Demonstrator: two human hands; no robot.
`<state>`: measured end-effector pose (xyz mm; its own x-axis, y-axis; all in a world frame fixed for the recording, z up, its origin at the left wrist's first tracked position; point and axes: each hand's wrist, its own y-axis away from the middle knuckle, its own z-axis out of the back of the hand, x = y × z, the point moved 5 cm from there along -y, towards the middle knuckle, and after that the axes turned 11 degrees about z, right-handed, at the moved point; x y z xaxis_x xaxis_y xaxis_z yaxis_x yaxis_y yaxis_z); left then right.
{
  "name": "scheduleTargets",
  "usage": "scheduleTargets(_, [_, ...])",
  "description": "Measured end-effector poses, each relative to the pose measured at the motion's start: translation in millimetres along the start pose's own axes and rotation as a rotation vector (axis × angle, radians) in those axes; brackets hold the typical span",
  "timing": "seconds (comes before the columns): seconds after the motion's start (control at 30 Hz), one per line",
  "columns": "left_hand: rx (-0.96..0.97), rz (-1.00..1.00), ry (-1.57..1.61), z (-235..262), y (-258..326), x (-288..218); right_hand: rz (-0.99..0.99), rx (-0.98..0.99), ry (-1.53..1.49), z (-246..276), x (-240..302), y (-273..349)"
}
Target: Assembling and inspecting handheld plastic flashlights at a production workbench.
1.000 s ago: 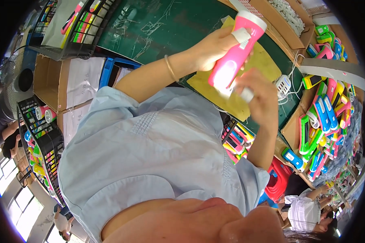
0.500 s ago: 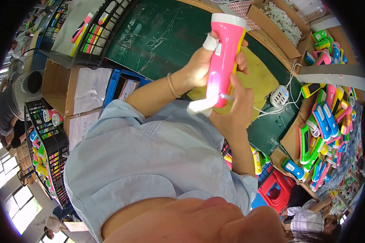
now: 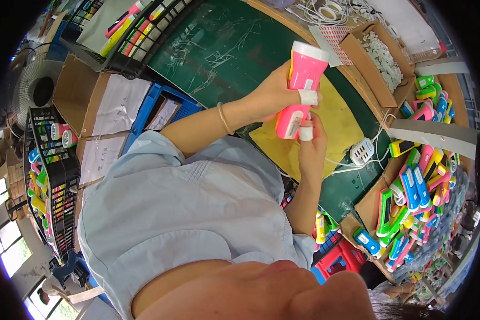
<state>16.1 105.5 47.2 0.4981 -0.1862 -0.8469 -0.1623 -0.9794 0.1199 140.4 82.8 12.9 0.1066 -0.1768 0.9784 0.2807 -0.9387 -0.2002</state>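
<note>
A pink flashlight [image 3: 308,70] with a white lens rim and a yellow strip on its side is held above the table, lens end away from me. My left hand [image 3: 277,95] is wrapped round its body, a white-taped thumb lying across it near the switch. Below, my right hand [image 3: 314,148] is closed at the flashlight's tail end, with a white-taped fingertip against it. Some of its fingers are hidden. Under both hands lies a yellow mat [image 3: 338,114]. A white cable runs behind my right wrist toward a white multi-port USB charger [image 3: 361,151].
Colourful flashlights [image 3: 410,194] are heaped at the right. A cardboard box of small white parts [image 3: 381,61] stands at the far right. Black wire baskets [image 3: 128,66] and a blue tray [image 3: 154,98] are to the left. A red stool [image 3: 344,261] is at lower right.
The flashlight has moved down and slightly right, and its tail no longer glows. My left thumb has shifted across its front. My right hand has moved lower, still at the tail.
</note>
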Motion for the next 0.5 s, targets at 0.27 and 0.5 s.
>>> scheduleTargets(0.27, [-0.106, 0.155, -0.362, 10.1, 3.6, -9.5, -0.036, 0.023, 0.166, 20.3, 28.5, -2.7])
scheduleTargets(0.5, [-0.008, -0.100, -0.852, 8.3, 10.1, -15.9, 0.107, 0.155, 0.216, 8.2, 60.8, -28.1])
